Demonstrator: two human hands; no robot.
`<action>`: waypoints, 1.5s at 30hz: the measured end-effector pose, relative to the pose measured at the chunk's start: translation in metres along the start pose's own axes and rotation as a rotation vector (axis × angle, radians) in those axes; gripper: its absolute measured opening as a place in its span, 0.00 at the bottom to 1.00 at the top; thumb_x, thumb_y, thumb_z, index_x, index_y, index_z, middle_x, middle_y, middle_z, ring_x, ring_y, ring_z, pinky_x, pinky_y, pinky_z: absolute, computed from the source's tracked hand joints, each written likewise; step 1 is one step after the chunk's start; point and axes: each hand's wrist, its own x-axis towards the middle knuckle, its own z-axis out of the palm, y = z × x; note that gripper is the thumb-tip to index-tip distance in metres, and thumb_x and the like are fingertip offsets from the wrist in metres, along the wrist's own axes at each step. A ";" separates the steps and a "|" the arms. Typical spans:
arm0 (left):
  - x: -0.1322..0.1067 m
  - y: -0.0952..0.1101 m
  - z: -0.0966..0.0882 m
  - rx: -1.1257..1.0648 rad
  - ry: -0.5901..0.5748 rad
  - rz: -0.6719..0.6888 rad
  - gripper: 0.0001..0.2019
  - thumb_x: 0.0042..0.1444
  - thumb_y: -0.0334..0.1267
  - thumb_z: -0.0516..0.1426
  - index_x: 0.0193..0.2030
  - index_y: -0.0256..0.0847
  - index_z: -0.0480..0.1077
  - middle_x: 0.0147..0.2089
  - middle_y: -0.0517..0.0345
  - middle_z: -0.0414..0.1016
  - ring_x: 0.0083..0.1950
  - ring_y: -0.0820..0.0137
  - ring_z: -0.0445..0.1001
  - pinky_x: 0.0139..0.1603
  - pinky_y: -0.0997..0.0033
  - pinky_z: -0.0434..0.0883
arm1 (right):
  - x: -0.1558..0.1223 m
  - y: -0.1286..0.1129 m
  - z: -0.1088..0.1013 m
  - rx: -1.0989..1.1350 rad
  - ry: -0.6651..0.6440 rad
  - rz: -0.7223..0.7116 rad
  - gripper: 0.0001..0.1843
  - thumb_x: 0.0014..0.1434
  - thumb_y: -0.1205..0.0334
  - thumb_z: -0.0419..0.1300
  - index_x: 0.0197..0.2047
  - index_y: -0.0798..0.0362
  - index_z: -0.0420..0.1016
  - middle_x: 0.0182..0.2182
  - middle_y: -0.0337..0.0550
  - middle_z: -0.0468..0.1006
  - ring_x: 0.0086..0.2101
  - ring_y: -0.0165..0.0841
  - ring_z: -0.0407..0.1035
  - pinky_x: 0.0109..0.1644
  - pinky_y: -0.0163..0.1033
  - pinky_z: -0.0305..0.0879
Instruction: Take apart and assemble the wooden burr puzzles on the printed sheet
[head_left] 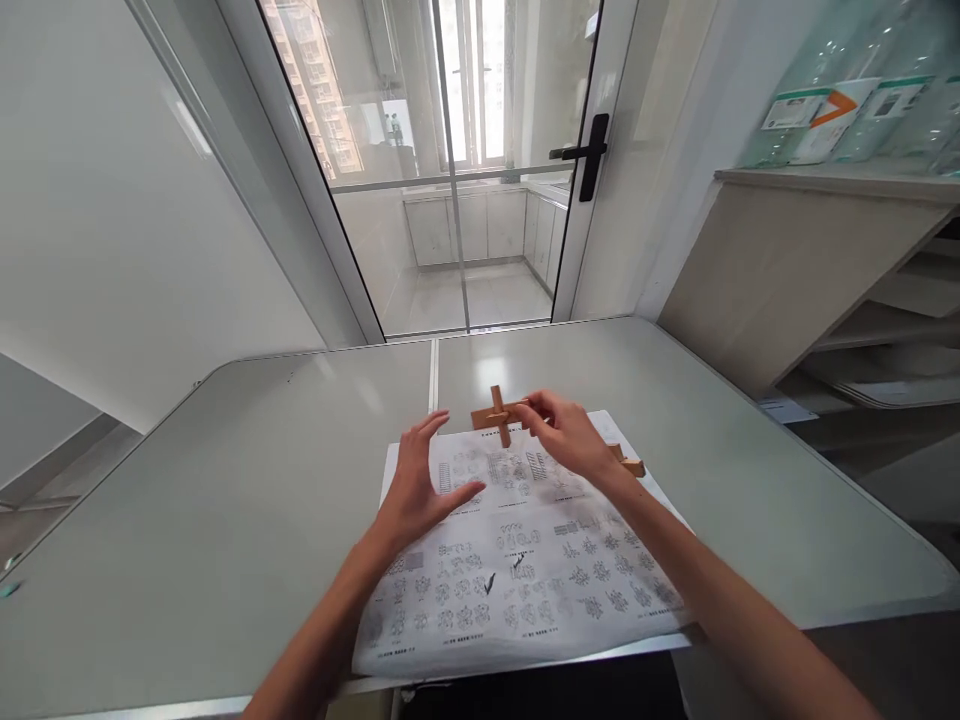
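Observation:
Above the far edge of a printed sheet, my right hand (559,425) pinches one end of a wooden puzzle (496,416), made of sticks crossing each other. My left hand (421,475) is to its left, thumb and fingers spread wide around nothing, apart from the wood. Beneath both hands lies the large white sheet (469,575), covered in small line drawings and text. Another wooden piece (634,466) rests by the sheet's right side, partly hidden behind my right wrist.
The sheet lies on a pale table (247,520) with a seam running across it. Beyond stands a glass door (390,240) with a black handle (595,155). Large clear bottles (847,115) stand on a shelf unit (795,240) at the right.

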 end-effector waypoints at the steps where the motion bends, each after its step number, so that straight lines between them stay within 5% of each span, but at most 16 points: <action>1: 0.004 -0.004 0.002 -0.036 0.002 0.020 0.51 0.54 0.50 0.72 0.77 0.53 0.48 0.78 0.43 0.55 0.76 0.47 0.58 0.72 0.42 0.64 | -0.001 0.000 0.010 0.082 -0.037 0.012 0.22 0.69 0.39 0.56 0.39 0.50 0.75 0.32 0.43 0.80 0.33 0.37 0.72 0.35 0.40 0.64; 3: 0.009 -0.012 0.005 -0.086 -0.028 0.041 0.58 0.50 0.50 0.75 0.79 0.54 0.44 0.79 0.42 0.52 0.77 0.47 0.59 0.73 0.43 0.64 | -0.004 0.002 0.026 0.233 -0.117 0.051 0.25 0.66 0.35 0.58 0.39 0.50 0.74 0.29 0.41 0.78 0.30 0.35 0.69 0.33 0.39 0.63; 6: 0.009 -0.023 0.005 -0.122 -0.079 0.017 0.55 0.50 0.50 0.75 0.78 0.54 0.49 0.77 0.45 0.59 0.75 0.48 0.63 0.74 0.43 0.63 | -0.009 0.006 0.040 0.415 -0.220 0.087 0.27 0.63 0.32 0.60 0.38 0.50 0.72 0.28 0.38 0.74 0.28 0.31 0.66 0.31 0.38 0.62; 17: 0.005 -0.026 0.010 -0.203 -0.123 -0.021 0.49 0.49 0.48 0.75 0.75 0.53 0.56 0.69 0.48 0.70 0.65 0.54 0.74 0.68 0.47 0.71 | -0.019 0.013 0.052 0.608 -0.356 0.103 0.24 0.63 0.36 0.64 0.43 0.51 0.73 0.27 0.34 0.74 0.25 0.29 0.65 0.32 0.38 0.64; 23: 0.005 -0.023 0.011 -0.234 -0.179 0.022 0.46 0.47 0.48 0.75 0.71 0.51 0.63 0.67 0.48 0.71 0.64 0.54 0.74 0.66 0.50 0.73 | -0.025 0.014 0.056 0.621 -0.358 0.106 0.21 0.67 0.42 0.63 0.48 0.52 0.76 0.27 0.34 0.73 0.27 0.29 0.65 0.34 0.37 0.63; 45: 0.003 -0.024 0.015 -0.309 -0.210 -0.046 0.44 0.48 0.47 0.75 0.70 0.48 0.63 0.66 0.47 0.74 0.63 0.53 0.77 0.65 0.51 0.74 | -0.023 0.026 0.063 0.592 -0.340 0.094 0.24 0.65 0.38 0.64 0.47 0.53 0.75 0.29 0.37 0.77 0.25 0.28 0.67 0.31 0.37 0.66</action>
